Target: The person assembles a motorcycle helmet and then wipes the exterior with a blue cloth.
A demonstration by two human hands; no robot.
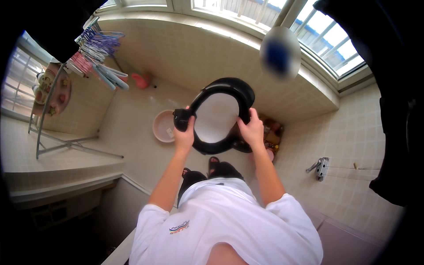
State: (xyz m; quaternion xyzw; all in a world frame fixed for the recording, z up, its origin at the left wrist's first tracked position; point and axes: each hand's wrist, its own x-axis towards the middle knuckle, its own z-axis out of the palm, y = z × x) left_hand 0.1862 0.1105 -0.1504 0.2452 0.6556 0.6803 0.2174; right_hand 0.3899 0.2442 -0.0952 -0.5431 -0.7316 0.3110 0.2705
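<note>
Both hands hold a glossy black ring-shaped object (212,148) in front of me, above the floor. A whitish oval (217,116) shows inside its rim; whether it belongs to the object cannot be told. My left hand (184,134) grips the left side, its thumb beside a small black flap-like part (182,120). On the right side, my right hand (251,130) has its thumb on the inner edge and its fingers at the outside. A rounded black part bulges at the upper right, and another shows at the lower right near my right wrist.
A pink basin (163,127) sits on the floor left of the object. Many clothes hangers (99,46) hang at the upper left, near a folding metal rack (49,109). Cluttered items (273,131) lie by the right wall, below a wall-mounted crank (319,168). Windows line the top.
</note>
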